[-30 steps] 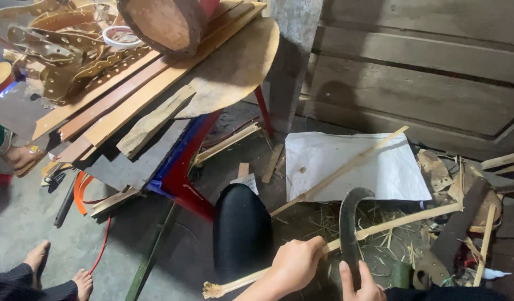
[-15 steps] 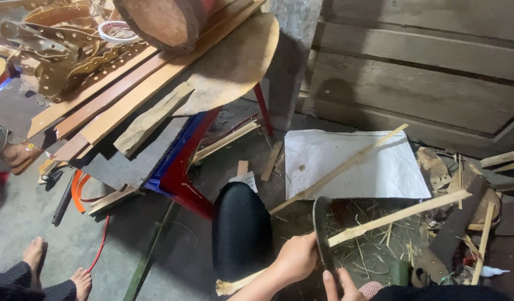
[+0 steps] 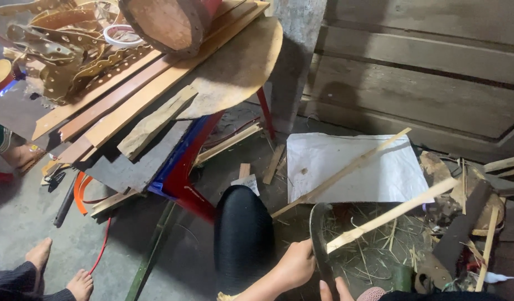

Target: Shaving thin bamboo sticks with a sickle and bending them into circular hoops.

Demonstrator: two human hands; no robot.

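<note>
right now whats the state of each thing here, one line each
left hand: closed around the long bamboo strip
right hand: holding the blade's handle, mostly out of frame
curved blade: upright, edge against the strip
long bamboo strip: slanting up to the right, being pared
second strip: lying diagonally across the white sack
white sack: flat on the floor
round board: resting tilted on the red stool

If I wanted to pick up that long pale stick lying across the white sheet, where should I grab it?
Probably near the upper end of the stick, where it lies bare on the white sheet. Come from above, fingers across its narrow width; its lower end runs toward the left hand and curved blade.
</note>
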